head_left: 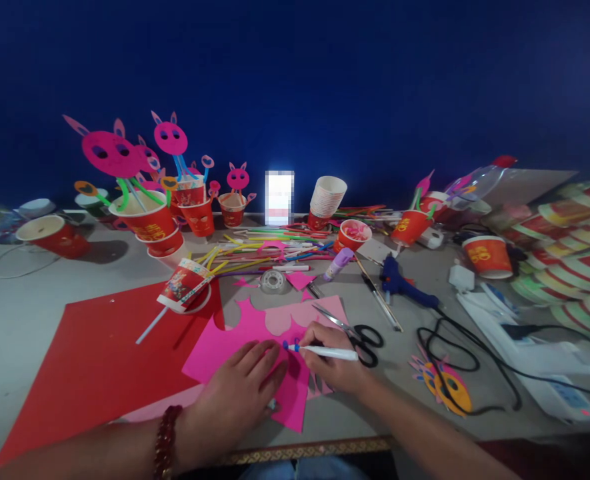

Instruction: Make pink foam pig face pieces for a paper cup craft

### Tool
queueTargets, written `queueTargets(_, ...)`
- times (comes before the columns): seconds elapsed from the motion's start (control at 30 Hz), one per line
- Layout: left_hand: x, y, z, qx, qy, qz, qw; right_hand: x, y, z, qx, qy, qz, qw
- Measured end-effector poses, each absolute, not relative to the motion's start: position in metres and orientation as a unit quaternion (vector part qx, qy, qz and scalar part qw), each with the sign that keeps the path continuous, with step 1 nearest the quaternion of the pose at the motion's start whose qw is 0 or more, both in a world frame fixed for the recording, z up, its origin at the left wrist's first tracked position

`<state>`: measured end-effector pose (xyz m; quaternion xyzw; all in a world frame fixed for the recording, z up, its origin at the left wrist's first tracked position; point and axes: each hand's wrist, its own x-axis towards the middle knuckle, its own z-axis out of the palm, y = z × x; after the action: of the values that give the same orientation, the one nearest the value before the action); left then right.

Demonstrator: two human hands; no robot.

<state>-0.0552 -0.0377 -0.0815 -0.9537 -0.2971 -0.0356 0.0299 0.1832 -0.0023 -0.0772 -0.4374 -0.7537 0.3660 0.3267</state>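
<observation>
In the head view, the right hand [332,363] has a white pen [329,351] pinched between thumb and fingers, and the left hand [245,383] lies palm down on a hot pink sheet [215,353], its fingers only a little apart. So the sheet's right in front of the person, under both hands, near the table edge. The bit that matters: the pen lies pretty much sideways, tip pointing left at the left fingertips, tail sticking out to the right, and the tip is just beside those fingertips, over the sheet. There's blue around the tip, but it's too small for me to tell nib from ink. The sheet looks like matte craft foam or card, flat, with rounded bites out of its far edge leaving pointy bits between. A pale pink sheet [337,305] is partly underneath, and a smooth red sheet [109,360] sits off to the left. Scissors [352,330] rest just past the right hand, slim metal blades and looped black handles. Farther off there's a clear round tape roll [273,281], a stubby purple glue stick [341,261] and a chunky blue plastic glue gun [409,290]. The beaded bracelet [169,433] on the left wrist is dark red and shiny.
</observation>
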Motion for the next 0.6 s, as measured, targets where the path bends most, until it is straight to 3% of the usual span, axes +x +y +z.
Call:
queueTargets(0.13,-0.0547,-0.0378,-0.0796,-0.954,-0.297,-0.022,0.024,0.1831,-0.0024,-0.0778,-0.439,-0.749,0.371,0.329)
queueTargets(0.37,-0.0573,-0.0370,-0.0826,-0.955,-0.294,-0.029,0.022,0.1853,-0.0032,-0.0803,-0.474,-0.685,0.348,0.430)
queueTargets(0.6,-0.0567,-0.0367,-0.0801,-0.956,-0.293,-0.027,0.020,0.1852,-0.0025,-0.0810,-0.476,-0.690,0.350,0.418)
